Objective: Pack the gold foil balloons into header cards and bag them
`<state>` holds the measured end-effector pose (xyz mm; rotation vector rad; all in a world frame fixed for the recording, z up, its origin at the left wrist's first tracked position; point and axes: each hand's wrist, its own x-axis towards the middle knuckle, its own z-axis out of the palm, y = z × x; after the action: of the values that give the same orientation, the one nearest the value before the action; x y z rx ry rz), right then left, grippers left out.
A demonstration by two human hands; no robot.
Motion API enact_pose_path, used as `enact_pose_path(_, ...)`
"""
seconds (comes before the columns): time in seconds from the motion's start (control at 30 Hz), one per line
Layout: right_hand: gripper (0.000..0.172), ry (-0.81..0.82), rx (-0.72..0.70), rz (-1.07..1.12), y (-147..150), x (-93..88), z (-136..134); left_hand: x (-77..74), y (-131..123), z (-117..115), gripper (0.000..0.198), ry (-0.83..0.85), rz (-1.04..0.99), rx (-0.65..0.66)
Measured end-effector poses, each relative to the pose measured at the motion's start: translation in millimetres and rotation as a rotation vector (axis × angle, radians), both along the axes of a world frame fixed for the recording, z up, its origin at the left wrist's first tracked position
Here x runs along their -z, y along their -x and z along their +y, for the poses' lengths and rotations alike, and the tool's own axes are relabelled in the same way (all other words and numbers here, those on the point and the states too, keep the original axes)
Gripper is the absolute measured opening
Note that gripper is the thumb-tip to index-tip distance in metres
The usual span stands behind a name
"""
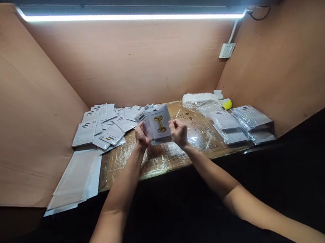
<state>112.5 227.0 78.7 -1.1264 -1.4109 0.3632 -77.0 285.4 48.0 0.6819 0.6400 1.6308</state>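
Note:
Above the middle of the table, my left hand (142,135) is closed on a fanned bunch of flat printed packets (144,124). The frontmost packet (160,124) is pale and shows a gold letter "I" shape; it overlaps the others in the bunch. My right hand (179,132) pinches the right edge of this packet, fingers curled. Both hands hold the packets upright, facing me. The lower part of the bunch is partly hidden behind my left fingers.
Loose packets (86,133) are heaped at the left, above long flat sheets (75,177). Wrapped packet stacks (251,118) lie at the right. Behind them are a white bundle (200,99) and a yellow item (226,104). Wooden panels (132,59) enclose the tape-covered table (120,162).

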Motion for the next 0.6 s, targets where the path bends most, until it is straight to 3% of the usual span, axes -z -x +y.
enact_pose_path(0.07, 0.031, -0.012, 0.057, -0.100, 12.6, 11.9, -6.5, -2.5, -11.7, -25.0, 0.049, -0.067, 0.081, -0.083)
enact_pose_path(0.13, 0.021, -0.022, 0.044, -0.105, 13.8, 19.0, -10.7, -2.9, -15.3, -50.3, 0.060, -0.140, 0.214, -0.287)
enact_pose_path(0.17, 0.025, -0.005, -0.004, -0.072, 11.0, 20.6, -11.5, -2.2, -13.7, -62.3, 0.065, -0.176, 0.286, -0.374)
enact_pose_path(0.23, 0.072, 0.094, -0.216, 0.024, 2.0, 21.8, -10.1, 1.9, -5.2, -84.3, 0.073, -0.240, 0.415, -0.447)
enact_pose_path(0.3, 0.117, 0.249, -0.547, 0.104, -6.4, 23.6, -7.1, 10.3, 7.2, -103.5, 0.080, -0.280, 0.537, -0.376)
enact_pose_path(0.37, 0.136, 0.357, -0.804, 0.172, -10.9, 28.5, -6.1, 22.3, 18.9, -119.3, 0.093, -0.273, 0.641, -0.264)
enact_pose_path(0.43, 0.138, 0.380, -0.892, 0.254, -10.9, 35.7, -9.0, 35.0, 26.1, -131.4, 0.100, -0.226, 0.684, -0.198)
enact_pose_path(0.6, 0.110, 0.439, -0.985, 0.271, -3.8, 48.1, -25.5, 52.2, 22.0, -149.2, 0.091, -0.047, 0.554, -0.079)
